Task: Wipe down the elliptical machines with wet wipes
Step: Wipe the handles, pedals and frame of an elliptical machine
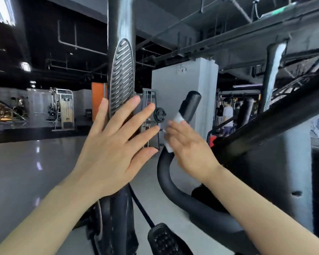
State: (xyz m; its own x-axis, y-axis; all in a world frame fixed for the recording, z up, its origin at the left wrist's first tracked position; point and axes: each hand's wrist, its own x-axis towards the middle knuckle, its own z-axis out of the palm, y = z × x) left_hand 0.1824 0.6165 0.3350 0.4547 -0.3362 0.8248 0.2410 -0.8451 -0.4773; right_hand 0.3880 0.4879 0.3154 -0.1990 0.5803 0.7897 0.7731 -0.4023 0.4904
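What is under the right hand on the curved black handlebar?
A white wet wipe, pressed by the right hand onto the handlebar. Most of the wipe is covered.

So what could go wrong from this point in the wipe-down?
The right hand holds the wipe loosely on the curved black handlebar; it could slip off, leaving the foam end unwiped. The left hand lies flat on the upright moving arm; if that arm swings, the person may lose support.
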